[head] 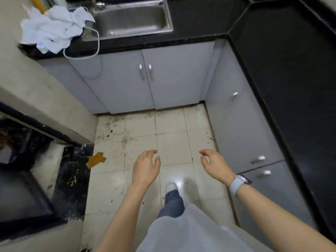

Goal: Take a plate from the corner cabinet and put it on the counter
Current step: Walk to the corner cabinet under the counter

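Above the tiled floor point(172, 142), the left hand point(145, 167) and right hand point(214, 164) hang apart with fingers loosely curled, each grip spread and holding nothing. A white watch point(236, 182) sits on the right wrist. Ahead, the grey cabinet doors point(147, 79) under the steel sink point(132, 17) are closed, as is the corner cabinet point(231, 99) to the right beneath the black surface point(291, 70). No plate shows. White cloths point(51, 28) lie heaped left of the sink.
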`<action>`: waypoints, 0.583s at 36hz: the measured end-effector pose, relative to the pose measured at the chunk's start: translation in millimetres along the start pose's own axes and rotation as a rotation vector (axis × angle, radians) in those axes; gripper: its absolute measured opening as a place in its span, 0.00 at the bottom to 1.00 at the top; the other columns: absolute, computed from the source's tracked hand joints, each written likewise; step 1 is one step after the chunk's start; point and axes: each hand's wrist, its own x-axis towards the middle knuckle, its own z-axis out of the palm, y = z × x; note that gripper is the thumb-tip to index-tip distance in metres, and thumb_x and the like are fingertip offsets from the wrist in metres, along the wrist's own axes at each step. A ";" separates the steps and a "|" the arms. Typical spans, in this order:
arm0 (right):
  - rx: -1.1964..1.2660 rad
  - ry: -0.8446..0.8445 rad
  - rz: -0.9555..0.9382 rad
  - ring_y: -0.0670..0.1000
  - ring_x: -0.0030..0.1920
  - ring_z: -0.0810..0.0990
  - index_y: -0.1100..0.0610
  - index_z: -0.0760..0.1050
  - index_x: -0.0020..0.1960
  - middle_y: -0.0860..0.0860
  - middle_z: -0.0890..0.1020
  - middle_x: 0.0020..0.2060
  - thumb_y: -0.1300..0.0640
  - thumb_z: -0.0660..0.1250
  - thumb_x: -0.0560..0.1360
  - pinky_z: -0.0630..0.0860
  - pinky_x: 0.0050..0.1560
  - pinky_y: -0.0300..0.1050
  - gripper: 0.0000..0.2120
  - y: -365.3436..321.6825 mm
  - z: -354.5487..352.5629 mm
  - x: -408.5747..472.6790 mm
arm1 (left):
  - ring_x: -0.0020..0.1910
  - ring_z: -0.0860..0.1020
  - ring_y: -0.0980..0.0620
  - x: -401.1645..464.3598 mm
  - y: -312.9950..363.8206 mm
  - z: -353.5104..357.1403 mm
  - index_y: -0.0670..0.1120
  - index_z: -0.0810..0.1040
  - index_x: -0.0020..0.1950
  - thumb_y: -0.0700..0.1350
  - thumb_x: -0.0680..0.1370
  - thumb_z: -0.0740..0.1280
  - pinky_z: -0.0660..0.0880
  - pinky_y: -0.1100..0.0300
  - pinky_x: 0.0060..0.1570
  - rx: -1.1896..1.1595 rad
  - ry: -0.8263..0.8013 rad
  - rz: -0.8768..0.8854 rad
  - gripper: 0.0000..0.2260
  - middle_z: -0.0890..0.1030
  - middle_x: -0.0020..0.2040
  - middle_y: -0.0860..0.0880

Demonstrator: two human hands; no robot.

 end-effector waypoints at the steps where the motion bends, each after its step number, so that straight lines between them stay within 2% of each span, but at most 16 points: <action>1: 0.007 0.003 0.004 0.57 0.62 0.73 0.58 0.71 0.61 0.58 0.77 0.60 0.57 0.56 0.76 0.69 0.64 0.52 0.16 -8.6 -8.0 18.7 | 0.63 0.72 0.44 21.7 3.9 -8.0 0.43 0.71 0.65 0.46 0.78 0.59 0.68 0.51 0.63 -0.004 0.000 0.004 0.16 0.75 0.65 0.43; 8: 0.068 0.110 0.071 0.58 0.62 0.73 0.60 0.70 0.62 0.59 0.76 0.60 0.60 0.57 0.76 0.68 0.64 0.50 0.15 -38.8 -61.0 115.6 | 0.64 0.72 0.46 153.8 52.3 -36.1 0.44 0.71 0.65 0.46 0.78 0.58 0.68 0.51 0.64 0.028 -0.060 0.099 0.16 0.75 0.65 0.44; 14: 0.122 0.221 0.176 0.57 0.60 0.74 0.60 0.71 0.61 0.59 0.77 0.60 0.61 0.57 0.75 0.69 0.63 0.49 0.15 -27.0 -92.8 192.8 | 0.64 0.72 0.47 253.5 106.1 -22.2 0.45 0.70 0.66 0.46 0.79 0.58 0.68 0.54 0.64 0.037 -0.139 0.207 0.16 0.75 0.66 0.45; 21: 0.270 0.266 0.341 0.57 0.55 0.77 0.60 0.69 0.63 0.60 0.79 0.57 0.59 0.56 0.77 0.68 0.50 0.40 0.15 3.7 -126.2 275.2 | 0.64 0.73 0.46 359.1 171.7 -5.0 0.44 0.70 0.67 0.45 0.79 0.59 0.69 0.54 0.63 0.089 -0.261 0.304 0.17 0.75 0.66 0.44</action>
